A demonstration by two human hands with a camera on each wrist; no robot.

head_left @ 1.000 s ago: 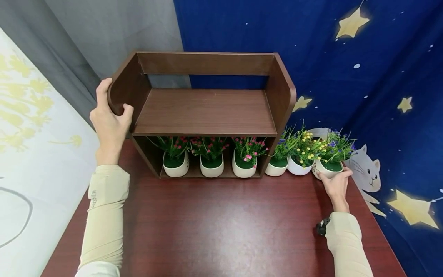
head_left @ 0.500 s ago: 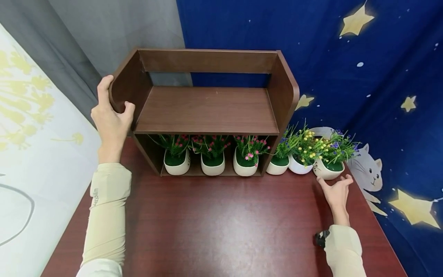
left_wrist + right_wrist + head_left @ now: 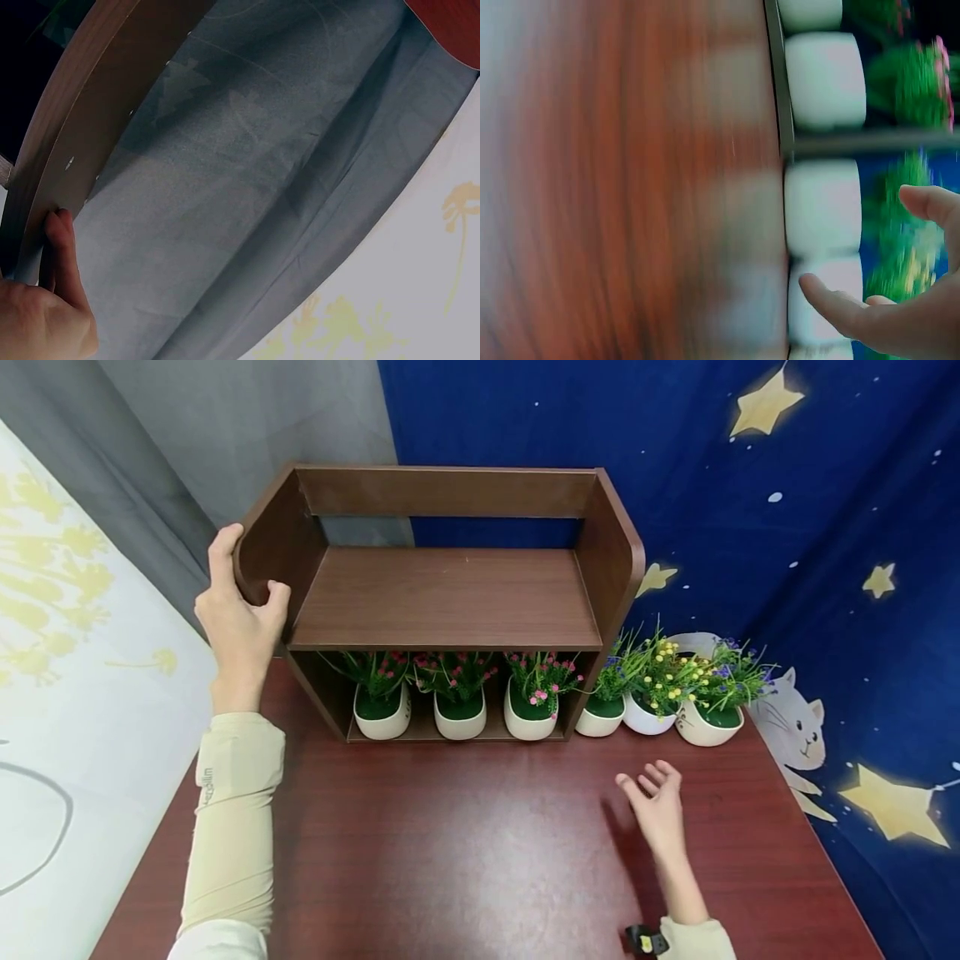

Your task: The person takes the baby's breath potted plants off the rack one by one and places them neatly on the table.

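Note:
My left hand (image 3: 238,631) grips the front edge of the left side panel of a brown wooden shelf (image 3: 457,597), thumb inside and fingers outside. In the left wrist view its fingers (image 3: 66,259) lie along the panel's outer face. My right hand (image 3: 658,810) is over the table in front of the pots, fingers spread, holding nothing. Beyond it, right of the shelf, stand a blue-flowered potted plant (image 3: 600,718), a yellow-flowered one (image 3: 649,717) in a rounder white pot and another blue-flowered one (image 3: 708,727). Three pink-flowered potted plants (image 3: 460,718) stand in the lower compartment.
The dark red table (image 3: 465,843) ends at a slanted right edge beside a blue star-patterned curtain (image 3: 750,510). A grey curtain (image 3: 247,435) hangs behind the shelf's left part. A white patterned surface (image 3: 90,710) borders the table on the left.
My right hand has let go of the rightmost potted plant and moved left and toward me. The left hand keeps its grip on the shelf; the plants stay put.

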